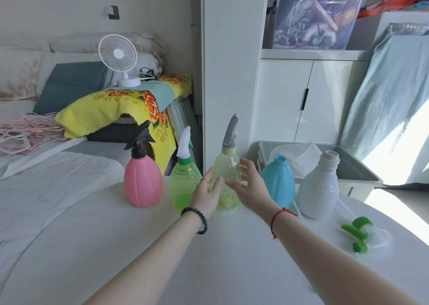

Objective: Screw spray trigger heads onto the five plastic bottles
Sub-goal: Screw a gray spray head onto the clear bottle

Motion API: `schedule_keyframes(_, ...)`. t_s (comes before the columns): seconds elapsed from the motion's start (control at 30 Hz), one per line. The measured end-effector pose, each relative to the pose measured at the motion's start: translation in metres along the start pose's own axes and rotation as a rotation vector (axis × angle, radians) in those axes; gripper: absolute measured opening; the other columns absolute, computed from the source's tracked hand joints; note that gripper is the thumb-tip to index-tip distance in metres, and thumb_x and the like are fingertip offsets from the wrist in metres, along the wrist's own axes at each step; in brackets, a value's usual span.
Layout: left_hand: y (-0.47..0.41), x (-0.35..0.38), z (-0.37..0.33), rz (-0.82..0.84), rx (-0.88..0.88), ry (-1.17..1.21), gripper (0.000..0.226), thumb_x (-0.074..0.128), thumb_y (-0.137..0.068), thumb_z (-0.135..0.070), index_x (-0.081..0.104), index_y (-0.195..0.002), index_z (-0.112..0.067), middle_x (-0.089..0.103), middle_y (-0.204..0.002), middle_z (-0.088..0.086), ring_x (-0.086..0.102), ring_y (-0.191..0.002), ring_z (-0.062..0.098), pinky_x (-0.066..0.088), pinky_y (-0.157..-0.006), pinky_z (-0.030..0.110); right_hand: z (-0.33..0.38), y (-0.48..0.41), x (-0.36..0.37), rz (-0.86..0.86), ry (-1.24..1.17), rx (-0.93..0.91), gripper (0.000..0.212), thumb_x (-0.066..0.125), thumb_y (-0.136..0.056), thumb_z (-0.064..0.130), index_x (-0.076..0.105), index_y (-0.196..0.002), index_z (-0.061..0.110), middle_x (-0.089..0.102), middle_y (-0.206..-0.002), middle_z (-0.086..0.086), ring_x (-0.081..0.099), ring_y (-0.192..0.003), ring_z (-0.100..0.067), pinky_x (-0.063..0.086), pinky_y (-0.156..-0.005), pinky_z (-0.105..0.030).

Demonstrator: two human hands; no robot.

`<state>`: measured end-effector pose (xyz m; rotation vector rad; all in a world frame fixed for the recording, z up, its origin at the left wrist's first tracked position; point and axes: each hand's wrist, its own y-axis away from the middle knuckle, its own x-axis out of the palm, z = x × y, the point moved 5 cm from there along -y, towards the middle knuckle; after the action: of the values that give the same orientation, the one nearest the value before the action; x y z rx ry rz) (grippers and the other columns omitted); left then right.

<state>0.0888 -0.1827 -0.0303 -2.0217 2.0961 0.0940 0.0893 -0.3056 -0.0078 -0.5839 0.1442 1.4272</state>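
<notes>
Several bottles stand in a row on the white table (209, 258). The pink bottle (142, 184) carries a black trigger head, the green bottle (183, 184) a white one, and the pale yellow bottle (228, 167) a grey one. The blue bottle (279, 181) and the white bottle (319, 188) have bare necks. My left hand (206, 193) and my right hand (250, 184) are on either side of the yellow bottle, fingers spread, close to its sides but not gripping. A green trigger head (356, 231) and a clear one (380, 237) lie at the right.
A grey bin (355, 165) with a plastic bag stands behind the blue and white bottles. A white cabinet (301, 100) rises behind the table. A bed with a yellow floral cloth (111, 109) and a small fan (118, 56) lies to the left.
</notes>
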Motion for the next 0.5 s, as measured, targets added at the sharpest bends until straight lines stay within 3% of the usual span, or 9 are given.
schedule_keyframes(0.1, -0.001, 0.002, 0.009, 0.009, 0.045, -0.023, 0.055, 0.043, -0.093, -0.03, 0.021, -0.143, -0.024, 0.033, -0.149, 0.0, 0.028, -0.137, 0.01, 0.021, -0.114, 0.03, -0.009, 0.002, 0.005, -0.011, 0.027, -0.032, 0.06, 0.063, -0.083, 0.018, 0.034, -0.134, 0.015, 0.049, -0.136, -0.006, 0.044, -0.126, -0.022, 0.038, -0.106, -0.04)
schedule_keyframes(0.2, 0.004, 0.002, 0.01, 0.017, 0.043, 0.009, 0.059, 0.043, -0.092, -0.031, 0.016, -0.144, -0.022, 0.025, -0.152, -0.001, 0.026, -0.138, 0.011, 0.02, -0.116, 0.034, -0.002, 0.004, -0.002, 0.003, 0.197, -0.123, 0.065, 0.064, -0.082, 0.021, 0.031, -0.137, 0.012, 0.045, -0.137, -0.007, 0.043, -0.126, -0.022, 0.036, -0.107, -0.035)
schedule_keyframes(0.27, 0.009, -0.001, 0.008, 0.007, 0.056, 0.002, 0.059, 0.043, -0.092, -0.032, 0.016, -0.143, -0.022, 0.024, -0.152, -0.003, 0.028, -0.137, 0.012, 0.021, -0.111, 0.027, 0.013, 0.008, -0.025, -0.136, 0.218, -0.264, 0.056, 0.064, -0.081, 0.017, 0.041, -0.132, 0.013, 0.051, -0.129, -0.006, 0.049, -0.117, -0.02, 0.038, -0.1, -0.027)
schedule_keyframes(0.33, 0.016, -0.004, 0.005, -0.011, 0.076, -0.018, 0.056, 0.043, -0.093, -0.032, 0.018, -0.142, -0.023, 0.026, -0.15, -0.005, 0.032, -0.134, 0.013, 0.024, -0.104, 0.024, 0.024, 0.01, -0.057, -0.351, 0.227, -0.367, 0.049, 0.062, -0.079, 0.009, 0.046, -0.125, 0.014, 0.053, -0.122, -0.006, 0.049, -0.11, -0.017, 0.031, -0.093, -0.013)
schedule_keyframes(0.4, 0.025, -0.006, 0.003, -0.018, 0.092, -0.024, 0.054, 0.042, -0.093, -0.03, 0.02, -0.141, -0.024, 0.028, -0.149, -0.006, 0.034, -0.132, 0.013, 0.025, -0.102, 0.023, 0.018, 0.006, -0.082, -0.449, 0.248, -0.293, 0.052, 0.06, -0.08, 0.007, 0.042, -0.128, 0.012, 0.049, -0.128, -0.009, 0.045, -0.117, -0.019, 0.025, -0.092, -0.01)
schedule_keyframes(0.5, 0.04, -0.006, 0.002, -0.004, 0.111, -0.034, 0.051, 0.043, -0.093, -0.027, 0.024, -0.14, -0.022, 0.029, -0.149, -0.005, 0.035, -0.131, 0.012, 0.026, -0.1, 0.02, -0.015, -0.001, -0.091, -0.32, 0.266, 0.048, 0.047, 0.057, -0.086, 0.017, 0.042, -0.129, 0.009, 0.05, -0.131, -0.014, 0.045, -0.118, -0.026, 0.032, -0.095, -0.026)
